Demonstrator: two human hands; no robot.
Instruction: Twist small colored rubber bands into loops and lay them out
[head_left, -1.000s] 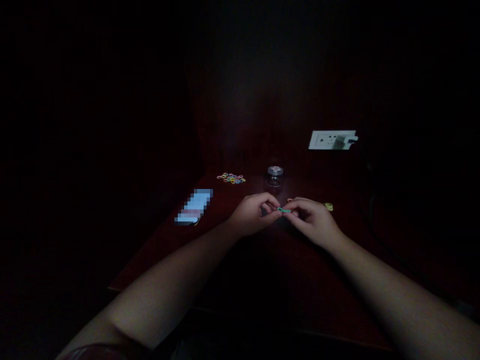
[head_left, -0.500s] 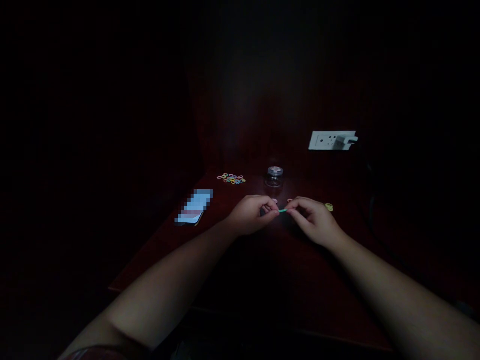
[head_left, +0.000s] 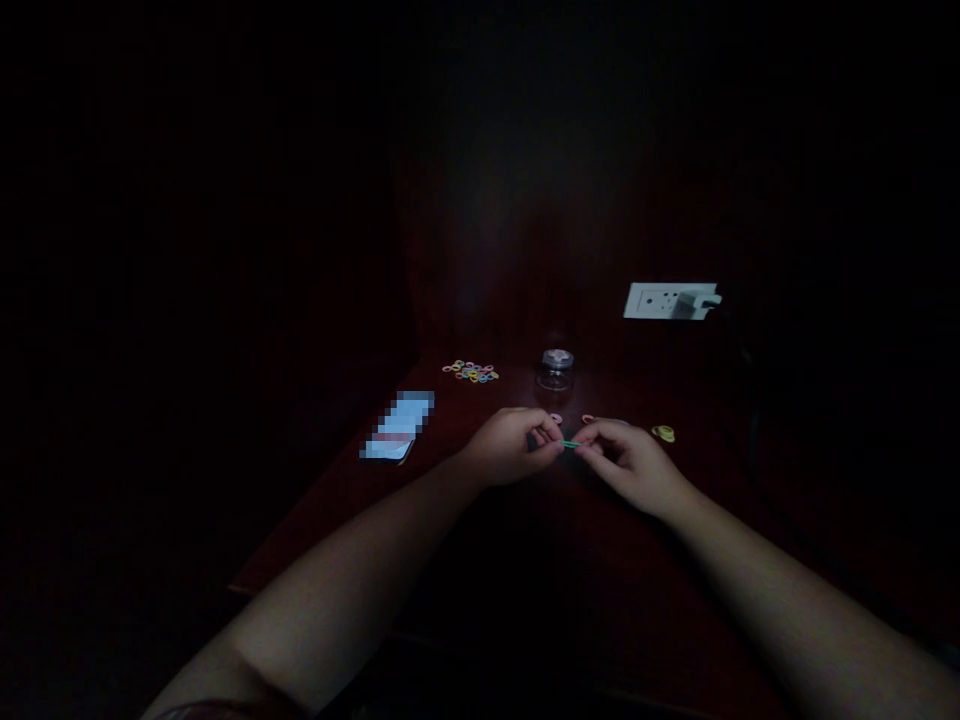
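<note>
Between my two hands a small green elastic band (head_left: pixel 570 444) is stretched just above the dark red table. My left hand (head_left: pixel 514 446) pinches its left end between thumb and forefinger. The right end is pinched by my right hand (head_left: pixel 628 462). Just behind my fingers lie a pink band (head_left: pixel 556 418) and an orange-pink band (head_left: pixel 588 419), the latter partly hidden by my right hand. Some yellow bands (head_left: pixel 664 433) lie together to the right of that hand.
A clear jar (head_left: pixel 555 372) with a lid stands behind my hands. Left of it is a pile of colourful bands (head_left: pixel 472 372). A phone with a lit, blurred screen (head_left: pixel 399 425) lies at the left. A wall socket (head_left: pixel 670 301) holds a plug, with a cable hanging down.
The whole view has shifted, so everything sits slightly lower and further right. Both hands keep their pinch on the green band, which now shows as two thin strands.
</note>
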